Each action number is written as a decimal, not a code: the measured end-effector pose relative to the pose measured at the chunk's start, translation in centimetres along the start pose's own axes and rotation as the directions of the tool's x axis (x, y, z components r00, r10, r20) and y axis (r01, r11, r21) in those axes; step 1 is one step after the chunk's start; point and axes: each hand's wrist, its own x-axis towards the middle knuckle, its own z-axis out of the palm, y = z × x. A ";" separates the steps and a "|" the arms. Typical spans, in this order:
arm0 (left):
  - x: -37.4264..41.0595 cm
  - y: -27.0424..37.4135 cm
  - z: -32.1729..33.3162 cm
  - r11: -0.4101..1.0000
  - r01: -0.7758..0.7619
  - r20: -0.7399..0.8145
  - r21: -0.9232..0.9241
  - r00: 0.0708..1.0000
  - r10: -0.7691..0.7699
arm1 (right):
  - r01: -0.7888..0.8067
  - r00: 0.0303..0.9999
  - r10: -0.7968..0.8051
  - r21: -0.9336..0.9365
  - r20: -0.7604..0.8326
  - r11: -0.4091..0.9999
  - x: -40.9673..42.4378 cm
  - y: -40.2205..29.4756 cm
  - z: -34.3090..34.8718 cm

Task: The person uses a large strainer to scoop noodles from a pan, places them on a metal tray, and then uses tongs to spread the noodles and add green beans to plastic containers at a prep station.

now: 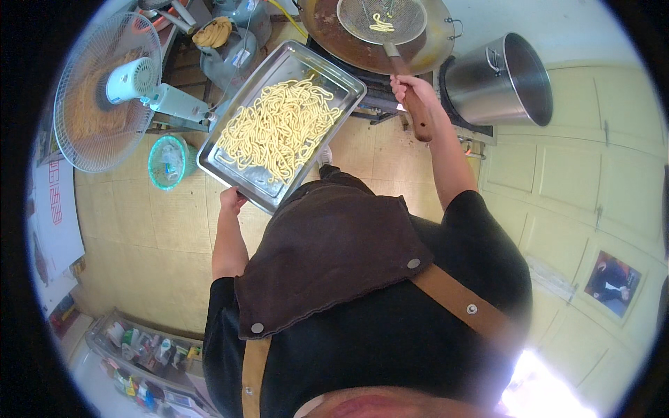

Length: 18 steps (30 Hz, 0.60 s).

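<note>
My left hand (pixel 233 201) grips the near rim of a rectangular metal tray (pixel 211 157). A heap of thick yellow noodles (pixel 282 125) lies over the middle of the tray, which is held in front of my left side. The wooden handle of a round mesh strainer (pixel 366 28) is in my right hand (pixel 415 89). A few noodle pieces (pixel 382 23) rest in the strainer's mesh. Below the strainer sits a large wok (pixel 334 49) with a browned inside; the top of the frame cuts it off.
A tall steel stockpot (pixel 481 91) stands right of the wok. An electric fan (pixel 130 81) is at the far left, with a green wastebasket (pixel 191 157) on the floor nearby. Grey gas cylinders (pixel 227 62) stand behind the tray. Shelves of bottles (pixel 151 355) are at lower left.
</note>
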 end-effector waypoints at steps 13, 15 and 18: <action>2.8 -2.4 -1.5 0.994 -0.052 -0.020 -0.093 0.999 0.050 | -0.027 0.873 -0.455 -0.949 -0.175 0.313 -10.7 20.7 1.8; 2.6 -2.2 -1.9 1.000 -0.018 -0.006 -0.024 1.000 0.018 | 0.012 0.778 -0.628 -0.999 -0.017 0.041 -11.1 23.5 1.8; 1.8 -1.7 -1.2 1.000 -0.002 0.015 -0.017 1.000 0.002 | -0.103 0.787 -0.607 -0.994 -0.108 0.043 -11.6 25.2 2.6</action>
